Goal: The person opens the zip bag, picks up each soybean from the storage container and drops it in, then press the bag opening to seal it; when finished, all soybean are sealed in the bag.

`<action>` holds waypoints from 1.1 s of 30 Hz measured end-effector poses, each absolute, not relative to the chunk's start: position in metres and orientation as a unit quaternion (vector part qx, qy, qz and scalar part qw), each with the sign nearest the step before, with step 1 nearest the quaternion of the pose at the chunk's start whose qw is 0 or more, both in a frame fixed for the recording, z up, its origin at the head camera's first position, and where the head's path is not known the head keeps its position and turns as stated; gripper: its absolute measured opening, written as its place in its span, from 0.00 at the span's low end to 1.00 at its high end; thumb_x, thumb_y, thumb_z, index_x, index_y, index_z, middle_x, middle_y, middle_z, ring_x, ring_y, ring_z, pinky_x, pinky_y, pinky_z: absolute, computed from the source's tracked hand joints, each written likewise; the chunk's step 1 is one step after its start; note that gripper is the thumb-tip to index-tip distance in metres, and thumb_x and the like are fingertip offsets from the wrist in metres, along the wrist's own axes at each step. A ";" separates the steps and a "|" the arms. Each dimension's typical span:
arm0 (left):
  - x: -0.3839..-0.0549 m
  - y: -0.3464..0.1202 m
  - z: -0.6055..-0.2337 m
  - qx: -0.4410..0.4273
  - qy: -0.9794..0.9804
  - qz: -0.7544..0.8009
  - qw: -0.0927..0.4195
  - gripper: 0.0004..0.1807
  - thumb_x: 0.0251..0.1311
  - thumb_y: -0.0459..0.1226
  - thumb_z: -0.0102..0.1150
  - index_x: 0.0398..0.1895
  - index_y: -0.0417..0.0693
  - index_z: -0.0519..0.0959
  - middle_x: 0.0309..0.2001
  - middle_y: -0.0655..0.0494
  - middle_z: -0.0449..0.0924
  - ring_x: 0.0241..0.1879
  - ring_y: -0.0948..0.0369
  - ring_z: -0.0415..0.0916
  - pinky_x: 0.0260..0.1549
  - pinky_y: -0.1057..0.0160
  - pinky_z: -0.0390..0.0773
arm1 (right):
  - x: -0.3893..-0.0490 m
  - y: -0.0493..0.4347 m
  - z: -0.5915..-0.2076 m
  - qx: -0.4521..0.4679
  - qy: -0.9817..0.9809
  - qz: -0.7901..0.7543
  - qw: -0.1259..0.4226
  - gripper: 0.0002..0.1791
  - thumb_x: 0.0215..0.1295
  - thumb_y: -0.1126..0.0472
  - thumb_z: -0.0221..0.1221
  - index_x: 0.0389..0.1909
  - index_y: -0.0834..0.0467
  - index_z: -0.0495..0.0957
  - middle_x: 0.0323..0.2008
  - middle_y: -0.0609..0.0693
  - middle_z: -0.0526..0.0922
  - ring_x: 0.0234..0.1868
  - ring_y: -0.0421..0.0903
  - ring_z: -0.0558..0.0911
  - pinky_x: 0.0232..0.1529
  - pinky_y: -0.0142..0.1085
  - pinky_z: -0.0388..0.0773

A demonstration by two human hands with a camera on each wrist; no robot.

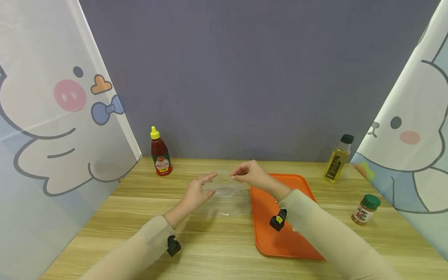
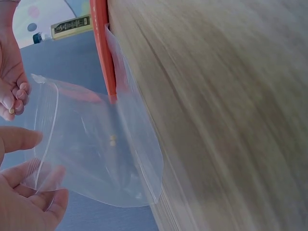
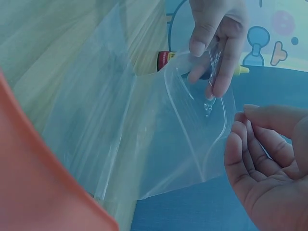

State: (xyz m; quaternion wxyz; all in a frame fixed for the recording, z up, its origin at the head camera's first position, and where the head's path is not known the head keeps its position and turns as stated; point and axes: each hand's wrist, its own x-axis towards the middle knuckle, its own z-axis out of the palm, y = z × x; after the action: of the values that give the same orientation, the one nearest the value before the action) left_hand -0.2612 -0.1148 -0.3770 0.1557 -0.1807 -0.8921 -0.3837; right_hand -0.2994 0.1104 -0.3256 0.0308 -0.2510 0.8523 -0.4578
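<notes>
A clear zip-lock plastic bag (image 1: pixel 227 206) stands on the table with its round mouth spread. My left hand (image 1: pixel 194 194) holds the bag at its rim; in the left wrist view some of its fingers show through the plastic. A couple of small yellow pieces (image 2: pixel 113 140) are visible through the bag wall. At the other side of the mouth is my right hand (image 1: pixel 253 175), fingertips pinching another small yellow piece (image 2: pixel 11 110). Right of the bag lies an orange tray (image 1: pixel 267 237), and several small yellow pieces (image 1: pixel 275 202) rest on it, partly hidden by my right arm.
A red sauce bottle (image 1: pixel 161 155) with a yellow cap stands at the back left. An oil bottle (image 1: pixel 336 161) is at the back right, beyond the tray. Nearer on the right sits a green-lidded spice jar (image 1: pixel 364 210). A grey partition (image 1: pixel 224 77) rises behind the table.
</notes>
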 end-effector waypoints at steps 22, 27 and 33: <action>-0.265 -0.116 -0.378 -0.199 -0.894 -0.388 0.107 0.31 0.53 0.28 0.67 0.63 0.44 0.74 0.55 0.43 0.79 0.52 0.47 0.78 0.54 0.41 0.74 | -0.299 0.101 -0.328 -0.246 0.873 -0.420 0.009 0.05 0.60 0.65 0.65 0.37 0.57 0.86 0.31 0.48 0.86 0.32 0.40 0.82 0.37 0.35 0.82; -0.265 -0.115 -0.377 -0.192 -0.894 -0.390 0.109 0.31 0.53 0.28 0.67 0.63 0.45 0.74 0.55 0.45 0.80 0.52 0.48 0.78 0.54 0.42 0.74 | -0.299 0.103 -0.327 -0.252 0.873 -0.417 0.004 0.06 0.60 0.65 0.65 0.38 0.58 0.86 0.32 0.49 0.87 0.32 0.40 0.82 0.38 0.35 0.82; -0.265 -0.116 -0.377 -0.192 -0.895 -0.390 0.102 0.30 0.54 0.28 0.66 0.63 0.47 0.74 0.56 0.45 0.79 0.53 0.49 0.78 0.55 0.43 0.74 | -0.299 0.113 -0.322 -0.254 0.869 -0.425 -0.004 0.08 0.60 0.65 0.65 0.40 0.61 0.86 0.33 0.51 0.87 0.32 0.45 0.83 0.36 0.35 0.81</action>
State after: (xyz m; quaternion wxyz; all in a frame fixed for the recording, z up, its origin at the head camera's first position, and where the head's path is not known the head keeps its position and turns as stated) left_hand -0.2650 -0.1159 -0.3768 0.1017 -0.1916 -0.8948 -0.3902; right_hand -0.2993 0.1127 -0.3220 -0.0039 -0.2543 0.8685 -0.4254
